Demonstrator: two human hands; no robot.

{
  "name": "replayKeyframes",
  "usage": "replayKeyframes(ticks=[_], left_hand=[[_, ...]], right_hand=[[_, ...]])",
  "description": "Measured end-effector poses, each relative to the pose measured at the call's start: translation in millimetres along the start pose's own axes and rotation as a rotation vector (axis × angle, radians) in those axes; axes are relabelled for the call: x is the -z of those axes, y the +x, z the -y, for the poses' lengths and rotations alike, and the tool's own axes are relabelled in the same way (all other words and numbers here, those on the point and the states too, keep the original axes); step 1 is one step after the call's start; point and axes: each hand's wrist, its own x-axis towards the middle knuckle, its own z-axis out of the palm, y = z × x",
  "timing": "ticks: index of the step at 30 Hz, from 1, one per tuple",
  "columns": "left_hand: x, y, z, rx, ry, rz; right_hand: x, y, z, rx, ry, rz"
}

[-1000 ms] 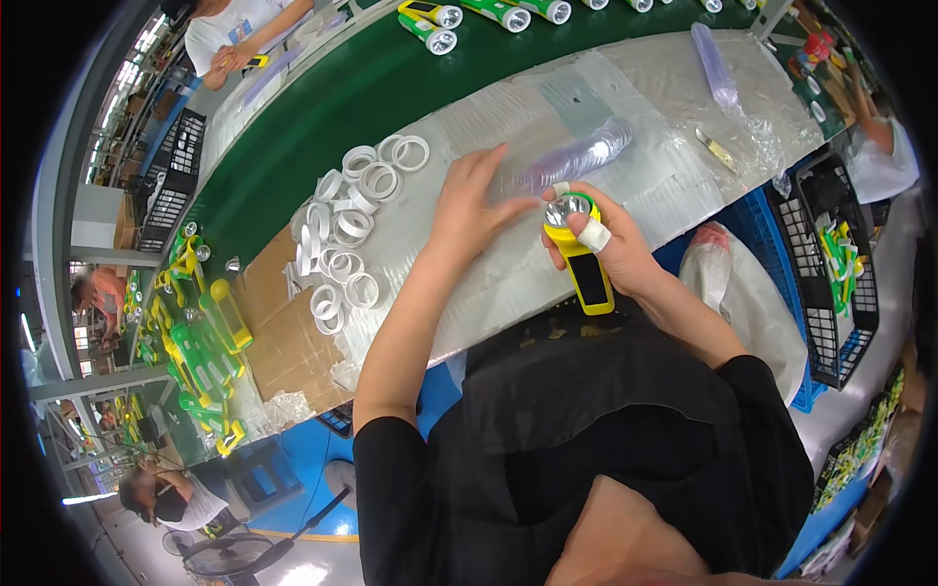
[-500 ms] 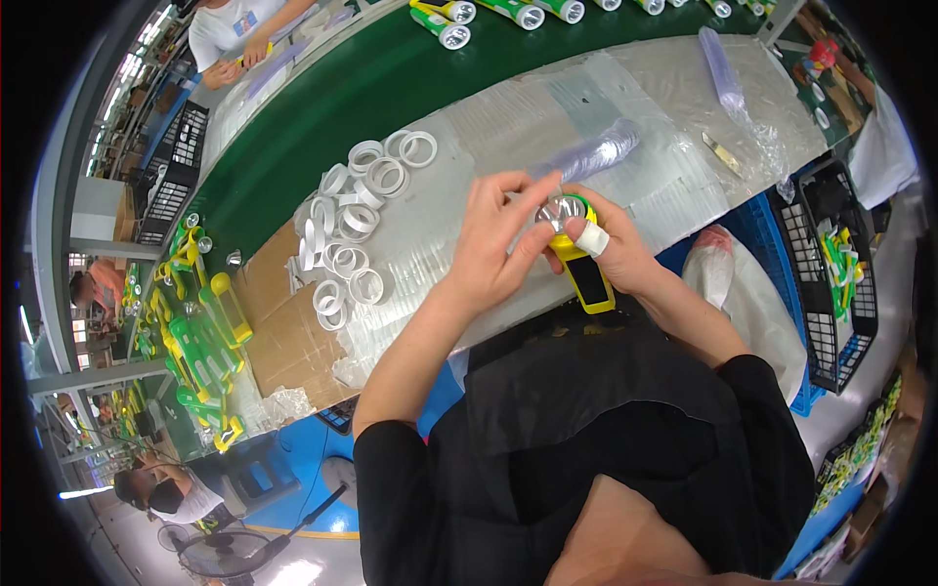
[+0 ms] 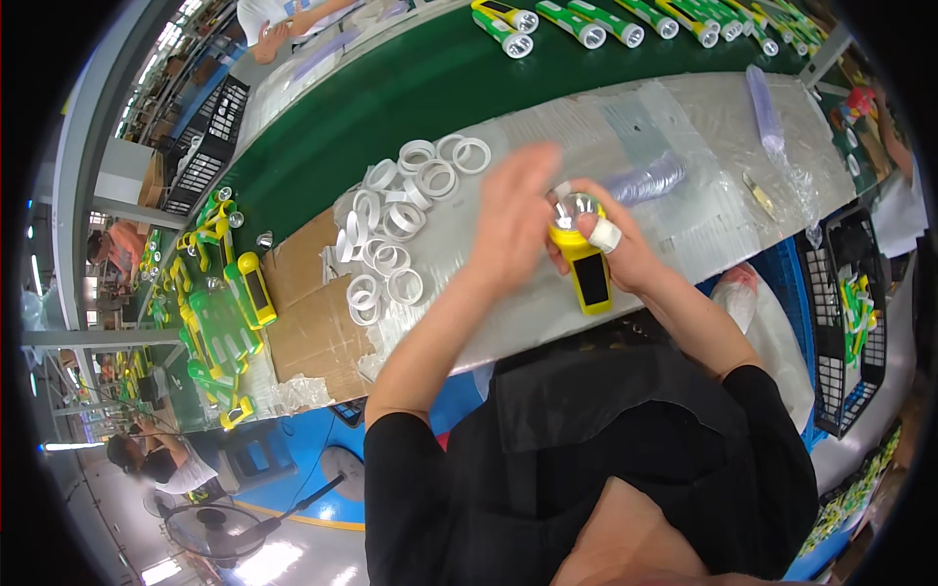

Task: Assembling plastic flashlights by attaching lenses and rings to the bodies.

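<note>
My right hand (image 3: 623, 242), with white tape wrapped round its thumb, is closed around the head of a yellow flashlight (image 3: 592, 281). A dark rectangular panel shows on its body. Its shiny reflector (image 3: 575, 207) faces up and away from me, and the body points down toward my lap. My left hand (image 3: 513, 220) is just left of the flashlight head, its fingers pointing upward and smeared by motion. Whether it touches the head or holds anything, I cannot make out. Left of my left hand, several white rings (image 3: 403, 221) lie in loose clusters on the plastic-covered table (image 3: 489, 322).
Several green and yellow flashlights (image 3: 591, 35) line the green belt (image 3: 391, 107) at the far side. More flashlight parts (image 3: 220, 322) are heaped at the left beside cardboard (image 3: 318, 317). Purple-tinted plastic sleeves (image 3: 650, 179) and a utility knife (image 3: 758, 195) lie right. A black crate (image 3: 848, 342) stands lower right.
My left hand has lifted its fingers up and away from the flashlight head, where they were pinching at the rim. My right hand keeps its hold. The view has shifted slightly.
</note>
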Motion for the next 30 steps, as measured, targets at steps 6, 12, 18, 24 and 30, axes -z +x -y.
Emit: replayKeyframes(ticks=[6,12,18,24,30], left_hand=[[57.1,36.9,88.8,0.197,0.799,0.715],[64.6,38.0,49.7,0.343,-0.009,0.227],[48.1,25.0,-5.8,0.274,-0.531,-0.021],[58.4,22.6,-14.6,0.040,0.069,0.161],[58.4,26.9,-23.7,-0.040,0.066,0.204]], right_hand=[[-3.4,24.7,7.1,0.132,-0.175,0.012],[-5.1,38.2,2.6,0.237,-0.253,0.021],[-1.9,44.7,-5.4,0.268,-0.322,0.026],[1.9,44.9,-13.0,0.258,-0.255,0.135],[5.8,42.8,-3.9,0.592,-0.514,0.051]])
